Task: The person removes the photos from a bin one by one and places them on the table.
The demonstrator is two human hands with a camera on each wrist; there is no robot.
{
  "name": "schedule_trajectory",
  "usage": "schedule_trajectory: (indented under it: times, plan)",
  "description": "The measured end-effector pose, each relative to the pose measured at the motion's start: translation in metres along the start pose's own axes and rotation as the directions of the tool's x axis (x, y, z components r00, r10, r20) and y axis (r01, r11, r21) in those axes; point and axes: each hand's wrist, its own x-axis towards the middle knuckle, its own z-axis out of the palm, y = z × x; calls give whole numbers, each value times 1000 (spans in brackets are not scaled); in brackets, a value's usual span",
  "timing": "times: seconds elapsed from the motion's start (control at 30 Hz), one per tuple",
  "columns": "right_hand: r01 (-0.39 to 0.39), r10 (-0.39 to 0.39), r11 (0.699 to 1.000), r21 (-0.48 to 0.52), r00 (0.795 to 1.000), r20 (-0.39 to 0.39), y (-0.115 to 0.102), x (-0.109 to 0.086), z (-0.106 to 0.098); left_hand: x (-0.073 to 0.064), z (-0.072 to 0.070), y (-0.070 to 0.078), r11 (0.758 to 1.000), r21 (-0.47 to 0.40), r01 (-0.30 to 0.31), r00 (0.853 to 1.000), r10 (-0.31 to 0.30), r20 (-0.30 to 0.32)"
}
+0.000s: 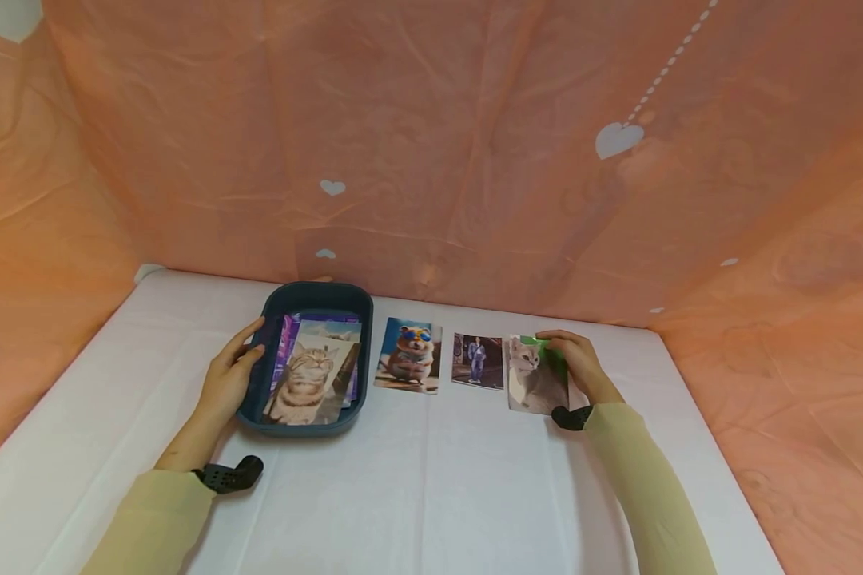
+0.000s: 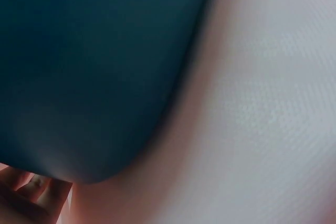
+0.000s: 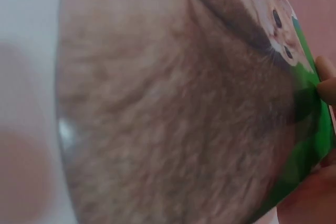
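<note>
On the left of the head view stands a dark blue tray [image 1: 316,297] with rounded corners. Several picture cards lie in it, a tabby cat card [image 1: 306,385] on top. My left hand [image 1: 228,371] grips the tray's left wall, thumb over the rim. To the right, my right hand [image 1: 578,363] pinches a grey cat card [image 1: 539,379] with a green background by its upper right edge. In the right wrist view this cat card [image 3: 173,98] fills most of the picture, tilted. The left wrist view shows the tray's outer side [image 2: 94,66] with fingertips [image 2: 39,190] beneath its edge.
Between the tray and the right hand lie a hamster card [image 1: 410,355] with sunglasses and a smaller card of a standing person [image 1: 478,361]. A white cloth [image 1: 374,495] covers the table. Orange sheeting [image 1: 431,144] with white hearts rises behind and at both sides.
</note>
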Motion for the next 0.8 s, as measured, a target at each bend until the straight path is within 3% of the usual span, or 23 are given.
schedule_trajectory:
  times: [0.3,0.53,0.8]
  plan:
    - [1,0,998,-62,1000,16,6,8,-4,1,0,-1,1000,-17,16,1000,-16,20]
    - [-49,48,999,-14,999,-11,0,6,-7,1,0,-1,1000,-22,7,1000,-6,12]
    - [-31,31,1000,-1,997,-72,-11,6,1,0,0,1,1000,-9,19,1000,-19,7]
